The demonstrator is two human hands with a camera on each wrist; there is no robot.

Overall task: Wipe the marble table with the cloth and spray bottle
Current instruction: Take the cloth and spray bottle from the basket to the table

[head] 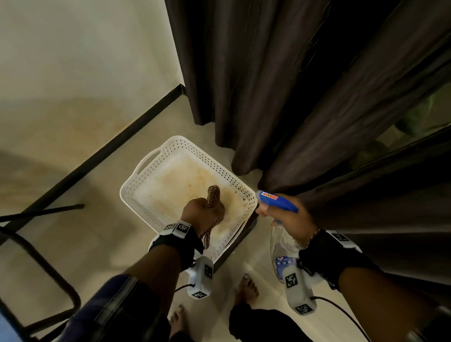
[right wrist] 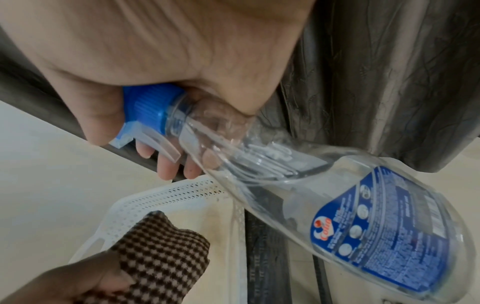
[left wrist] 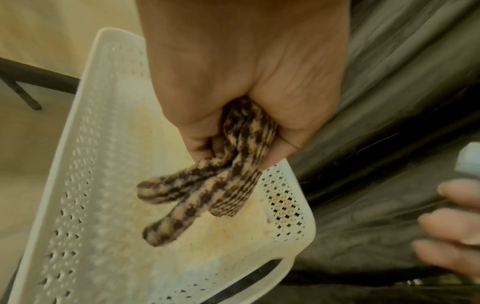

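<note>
In the head view, the left hand (head: 199,212) reaches down over a white perforated plastic basket (head: 151,187), fist closed around a bunched brown-and-cream checked cloth (head: 216,205); one fold sticks up past the knuckles and a tail hangs below the wrist. The right hand (head: 292,221) is held just right of the basket's near corner, beside the dark brown curtain (head: 319,85), fingers wrapped around the neck of a clear plastic spray bottle with a blue trigger head (head: 277,200). The nozzle points toward the basket, and the bottle's body slants down toward the person under the wrist. Bare feet stand on the pale tiled floor (head: 112,230).

From the left wrist, the left hand (left wrist: 244,82) is a tight fist, and three rolled ends of the checked cloth (left wrist: 207,191) spill out below the curled fingers, hanging above the stained floor of the basket (left wrist: 85,164). Blurred fingertips of the right hand (left wrist: 451,236) show at the right edge.

From the right wrist, the right hand (right wrist: 161,67) clasps the bottle (right wrist: 324,205) at its blue collar, fingers curled behind the clear trigger. The transparent body with its blue label extends down and right, away from the palm. Below, the left hand (right wrist: 78,283) clutches the cloth (right wrist: 161,255) over the basket (right wrist: 166,195).
</note>
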